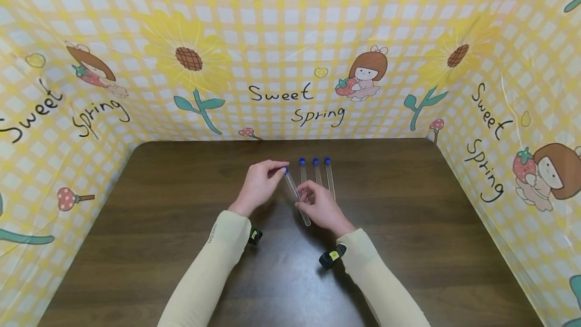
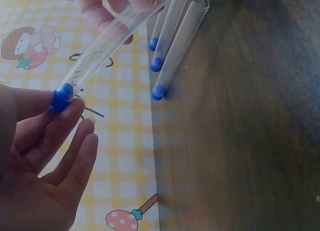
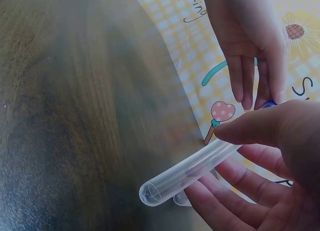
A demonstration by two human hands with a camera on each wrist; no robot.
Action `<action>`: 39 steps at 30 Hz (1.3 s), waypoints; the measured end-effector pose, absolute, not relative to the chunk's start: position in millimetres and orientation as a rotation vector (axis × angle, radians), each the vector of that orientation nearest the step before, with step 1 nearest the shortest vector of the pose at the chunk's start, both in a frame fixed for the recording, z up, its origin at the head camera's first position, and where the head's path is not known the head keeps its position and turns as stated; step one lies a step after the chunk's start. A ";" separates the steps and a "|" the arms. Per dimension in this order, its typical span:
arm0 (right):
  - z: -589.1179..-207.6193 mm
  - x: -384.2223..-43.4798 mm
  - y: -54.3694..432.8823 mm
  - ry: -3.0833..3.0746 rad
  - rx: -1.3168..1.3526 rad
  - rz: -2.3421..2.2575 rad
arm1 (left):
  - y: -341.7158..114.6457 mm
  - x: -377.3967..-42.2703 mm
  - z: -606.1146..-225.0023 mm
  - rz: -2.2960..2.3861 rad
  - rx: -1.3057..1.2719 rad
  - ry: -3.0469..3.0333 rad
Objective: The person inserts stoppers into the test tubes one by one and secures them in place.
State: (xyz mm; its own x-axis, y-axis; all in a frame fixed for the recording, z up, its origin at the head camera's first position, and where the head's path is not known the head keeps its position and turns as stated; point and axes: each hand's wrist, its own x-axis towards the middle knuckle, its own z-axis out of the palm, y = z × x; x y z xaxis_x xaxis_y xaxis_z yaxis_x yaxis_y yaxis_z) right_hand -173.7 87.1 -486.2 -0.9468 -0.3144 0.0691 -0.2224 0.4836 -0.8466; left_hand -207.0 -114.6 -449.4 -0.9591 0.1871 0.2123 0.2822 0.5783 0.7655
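A clear test tube (image 1: 291, 185) with a blue cap (image 2: 61, 98) is held slanted above the table between both hands. My left hand (image 1: 258, 185) pinches the blue cap between thumb and forefinger. Around the middle of the tube, the thumb and fingers of my right hand (image 1: 321, 207) grip it. In the right wrist view its rounded bottom (image 3: 152, 192) points away past the fingers. Three more capped test tubes (image 2: 180, 48) lie side by side on the table just beyond my right hand, which hides their lower ends in the head view.
The dark wooden table (image 1: 399, 216) is walled at the back and both sides by a yellow checked cloth (image 1: 281, 29) with printed flowers and figures. A small black camera is strapped to each wrist.
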 end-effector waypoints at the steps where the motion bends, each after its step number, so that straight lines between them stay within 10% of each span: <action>1: -486.1 -173.7 87.3 2.624 -0.474 -1.474 | -114.1 -206.7 -449.7 -1.332 -0.409 -2.690; 39: -478.4 -172.9 85.2 2.634 -0.436 -1.557 | -96.8 -205.1 -459.5 -1.440 -0.434 -2.605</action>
State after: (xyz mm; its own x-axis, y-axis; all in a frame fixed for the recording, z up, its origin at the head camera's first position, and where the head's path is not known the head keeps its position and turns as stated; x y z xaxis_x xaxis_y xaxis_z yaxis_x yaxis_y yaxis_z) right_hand -172.9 85.2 -478.4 -0.9589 -0.2661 0.0987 -0.2148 0.4528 -0.8654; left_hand -205.1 -96.8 -459.5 -0.9496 0.1849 0.2533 0.3128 0.5022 0.8062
